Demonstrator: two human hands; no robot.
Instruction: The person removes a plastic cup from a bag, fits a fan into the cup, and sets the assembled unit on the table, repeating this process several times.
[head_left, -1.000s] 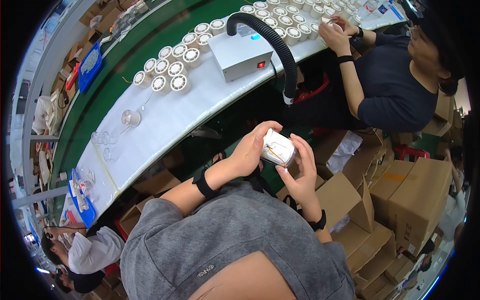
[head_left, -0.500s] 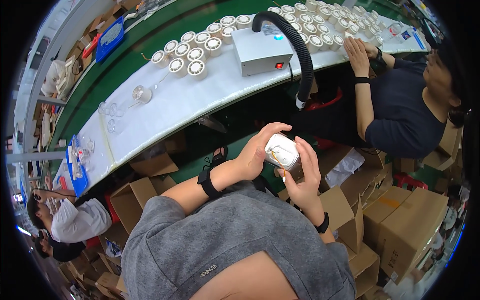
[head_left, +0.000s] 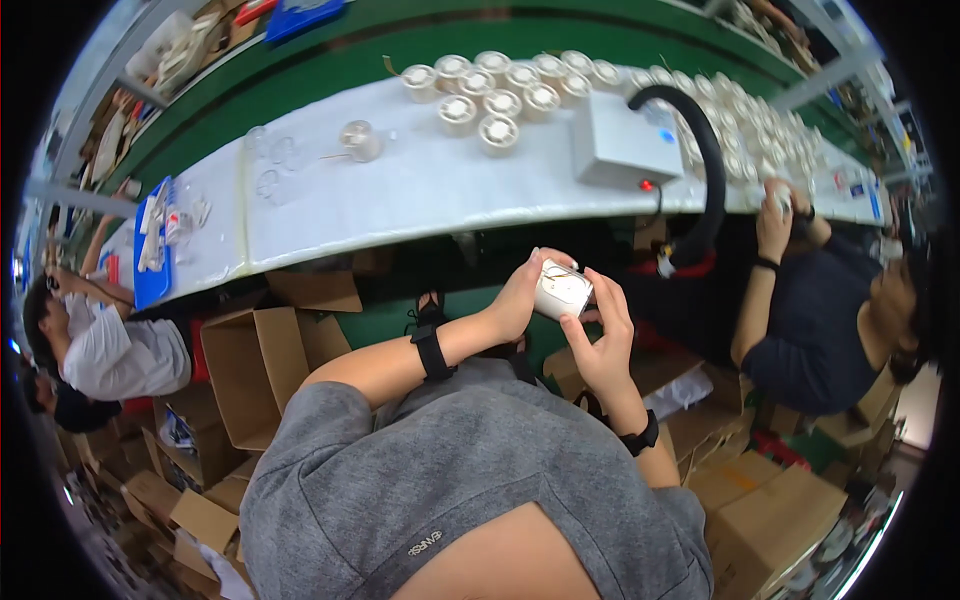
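Between my two hands, above my lap and short of the table edge, is a small white plastic housing (head_left: 560,292) with rounded sides. Its flat face is tilted up toward me, and a thin orange-brown wire lies across it. My left hand (head_left: 517,303) wraps the housing's left side, thumb along the near edge and fingers mostly hidden behind. From the right, my right hand (head_left: 604,338) closes on it, with the thumb at the lower edge and the fingers along the far side.
On the white-covered table (head_left: 330,215) stand several slotted white housings (head_left: 498,133), a grey box machine (head_left: 628,152) with a black hose (head_left: 712,170), a clear-sided unit (head_left: 360,141) and a blue tray (head_left: 153,280). A co-worker (head_left: 825,330) sits at right. Cardboard boxes (head_left: 255,370) flank me.
The wire hung down toward my right thumb; now it lies across the housing's face. My right thumb has moved onto the lower edge. The view has turned, shifting the table scene rightward.
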